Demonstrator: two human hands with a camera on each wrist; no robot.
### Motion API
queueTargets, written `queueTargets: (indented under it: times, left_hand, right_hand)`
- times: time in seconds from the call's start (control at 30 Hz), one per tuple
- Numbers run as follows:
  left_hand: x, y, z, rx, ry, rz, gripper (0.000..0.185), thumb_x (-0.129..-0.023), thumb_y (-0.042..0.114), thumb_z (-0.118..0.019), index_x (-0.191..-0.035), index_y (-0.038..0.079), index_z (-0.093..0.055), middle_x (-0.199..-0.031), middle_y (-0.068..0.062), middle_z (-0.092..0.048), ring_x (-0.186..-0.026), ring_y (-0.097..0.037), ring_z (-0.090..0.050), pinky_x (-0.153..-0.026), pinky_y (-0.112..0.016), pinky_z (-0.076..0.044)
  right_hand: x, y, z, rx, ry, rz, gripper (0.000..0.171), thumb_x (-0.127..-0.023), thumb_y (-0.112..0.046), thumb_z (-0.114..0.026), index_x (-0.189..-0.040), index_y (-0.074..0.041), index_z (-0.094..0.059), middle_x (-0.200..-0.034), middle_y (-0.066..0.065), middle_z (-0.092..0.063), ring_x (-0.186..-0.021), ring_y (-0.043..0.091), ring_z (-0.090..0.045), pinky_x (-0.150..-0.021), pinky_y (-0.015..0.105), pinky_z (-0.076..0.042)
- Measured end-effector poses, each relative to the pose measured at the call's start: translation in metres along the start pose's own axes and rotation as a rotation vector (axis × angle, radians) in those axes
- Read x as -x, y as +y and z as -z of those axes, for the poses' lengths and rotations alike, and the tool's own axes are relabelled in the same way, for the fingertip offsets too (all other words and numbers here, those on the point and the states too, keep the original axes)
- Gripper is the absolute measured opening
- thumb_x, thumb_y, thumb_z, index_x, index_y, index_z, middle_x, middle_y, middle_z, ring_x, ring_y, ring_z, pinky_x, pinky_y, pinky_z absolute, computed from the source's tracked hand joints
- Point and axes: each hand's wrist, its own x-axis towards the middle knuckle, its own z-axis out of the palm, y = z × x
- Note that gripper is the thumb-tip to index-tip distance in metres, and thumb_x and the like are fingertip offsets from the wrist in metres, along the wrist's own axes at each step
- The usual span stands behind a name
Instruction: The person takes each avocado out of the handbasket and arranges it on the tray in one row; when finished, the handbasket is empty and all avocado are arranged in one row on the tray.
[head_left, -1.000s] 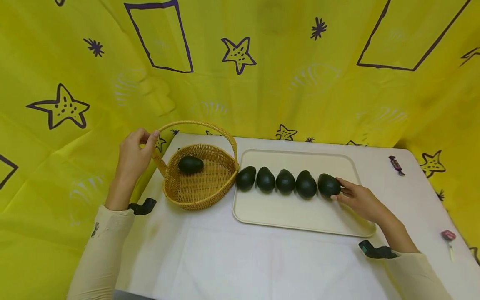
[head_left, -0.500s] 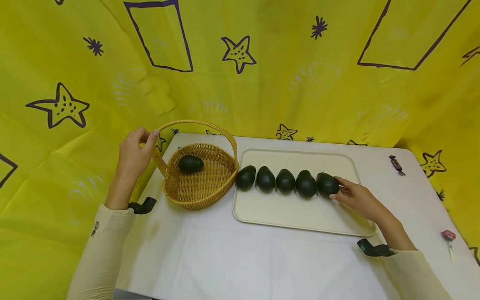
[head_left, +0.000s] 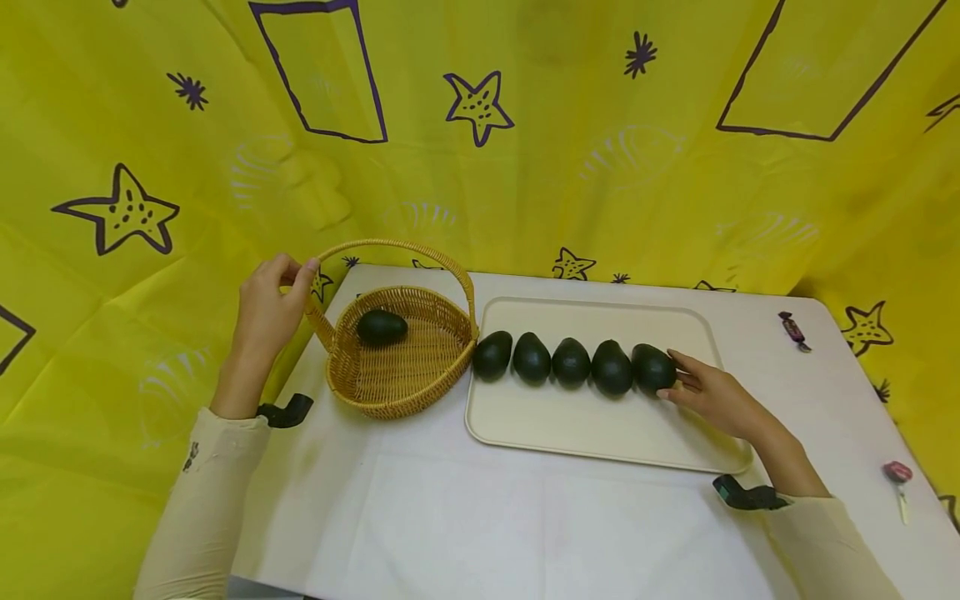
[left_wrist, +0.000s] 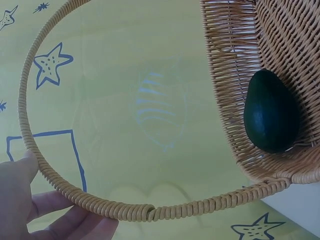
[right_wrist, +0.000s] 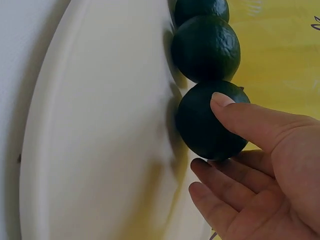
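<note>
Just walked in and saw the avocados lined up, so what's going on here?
A person's left hand grips the handle of a wicker basket, which has one avocado lying in it. Beside it, a cream tray carries five avocados in a row. The right hand touches the rightmost avocado with thumb and fingers; it rests on the tray against its neighbour. Two wrapped sweets lie on the table at the right.
</note>
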Motion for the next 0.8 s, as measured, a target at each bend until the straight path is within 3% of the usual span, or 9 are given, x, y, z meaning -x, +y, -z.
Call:
queueTargets:
  times: [0.53, 0.8]
  left_hand:
    - [-0.0003, -0.0011, -0.0002, 0.002, -0.001, 0.003, 0.049, -0.110, 0.046, -0.054, -0.102, -0.002, -0.063, -0.112, -0.026, -0.066, -0.112, -0.045, -0.061, -0.099, -0.062, -0.047]
    - [-0.0005, -0.0015, 0.0000, 0.003, 0.000, 0.000, 0.049, -0.110, 0.046, -0.054, -0.103, -0.002, -0.063, -0.113, -0.026, -0.066, -0.112, -0.046, -0.061, -0.098, -0.062, -0.047]
  right_hand:
    - [0.0022, 0.0047, 0.0037, 0.026, -0.010, -0.019, 0.090, -0.102, -0.037, -0.072, -0.162, 0.011, -0.024, -0.162, 0.038, -0.032, -0.141, 0.060, -0.043, -0.112, 0.065, -0.038]
    - [0.0009, -0.0001, 0.0080, 0.024, -0.019, -0.038, 0.094, -0.101, -0.040, -0.073, -0.163, 0.009, -0.021, -0.164, 0.037, -0.029, -0.141, 0.064, -0.038, -0.112, 0.071, -0.036]
